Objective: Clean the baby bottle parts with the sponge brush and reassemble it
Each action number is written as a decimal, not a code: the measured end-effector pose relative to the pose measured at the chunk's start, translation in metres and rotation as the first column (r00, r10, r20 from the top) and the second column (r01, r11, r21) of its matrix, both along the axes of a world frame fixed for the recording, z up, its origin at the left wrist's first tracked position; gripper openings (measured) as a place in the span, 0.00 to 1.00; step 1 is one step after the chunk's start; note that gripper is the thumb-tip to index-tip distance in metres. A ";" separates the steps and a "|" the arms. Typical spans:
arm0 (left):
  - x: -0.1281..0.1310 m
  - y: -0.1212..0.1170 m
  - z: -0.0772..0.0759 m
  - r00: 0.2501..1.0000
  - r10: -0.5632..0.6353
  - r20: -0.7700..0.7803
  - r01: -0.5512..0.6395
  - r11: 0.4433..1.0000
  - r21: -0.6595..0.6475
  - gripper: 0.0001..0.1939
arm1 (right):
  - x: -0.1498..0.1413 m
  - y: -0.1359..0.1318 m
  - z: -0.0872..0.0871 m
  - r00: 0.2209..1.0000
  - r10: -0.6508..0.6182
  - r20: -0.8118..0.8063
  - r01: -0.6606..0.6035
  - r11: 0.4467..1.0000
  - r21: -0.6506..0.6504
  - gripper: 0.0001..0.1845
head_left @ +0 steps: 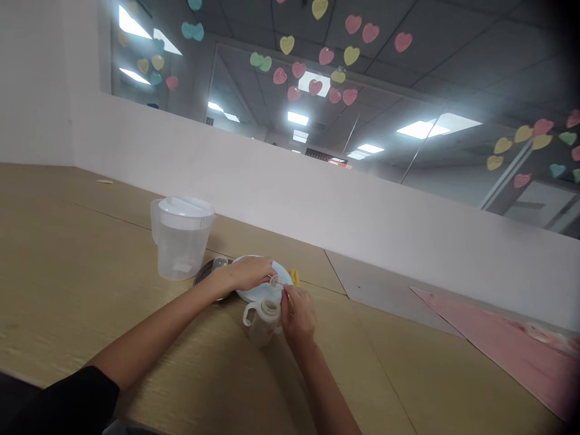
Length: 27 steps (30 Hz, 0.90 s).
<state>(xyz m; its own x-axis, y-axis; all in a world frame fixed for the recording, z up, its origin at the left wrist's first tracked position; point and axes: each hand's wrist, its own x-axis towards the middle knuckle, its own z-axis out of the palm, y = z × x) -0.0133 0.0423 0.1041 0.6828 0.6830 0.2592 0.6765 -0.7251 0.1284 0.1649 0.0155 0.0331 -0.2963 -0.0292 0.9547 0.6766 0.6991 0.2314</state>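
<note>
My left hand (244,273) rests above a pale blue plate (263,291), pinching a small clear ring-shaped piece (274,281). My right hand (299,314) holds a thin metal rod (280,283), whose tip reaches the clear piece. Just below the plate, close to my right hand, stands a small translucent bottle with a side handle (263,321). A yellow item (295,277) shows behind my right hand, partly hidden. Under my left wrist lies a dark round dish (202,273) holding a clear dome-shaped piece (220,263).
A translucent plastic pitcher with a white lid (181,238) stands left of the plate on the wood-look table (90,272). A pink board (493,344) lies at the right. Behind the table rises a white wall (272,193), below a window with heart-shaped paper notes (326,55).
</note>
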 end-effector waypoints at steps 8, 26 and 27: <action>0.000 -0.001 0.001 0.999 -0.040 0.012 0.040 0.999 0.009 0.17 | 0.000 0.001 -0.005 0.994 -0.099 0.055 0.098 0.995 0.031 0.23; 0.002 0.000 -0.001 0.997 -0.072 0.006 0.072 0.997 -0.010 0.15 | 0.000 0.005 -0.006 0.986 -0.165 -0.005 0.164 0.986 -0.016 0.10; 0.001 0.000 -0.001 0.998 -0.057 0.009 0.057 0.998 -0.010 0.15 | 0.000 0.004 -0.006 0.988 -0.155 -0.018 0.154 0.988 -0.027 0.09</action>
<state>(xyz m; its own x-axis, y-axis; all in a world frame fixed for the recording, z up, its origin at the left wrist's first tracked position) -0.0119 0.0427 0.1035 0.7184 0.6457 0.2587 0.6330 -0.7611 0.1417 0.1653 0.0198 0.0273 -0.2759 0.0394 0.9604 0.7813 0.5912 0.2002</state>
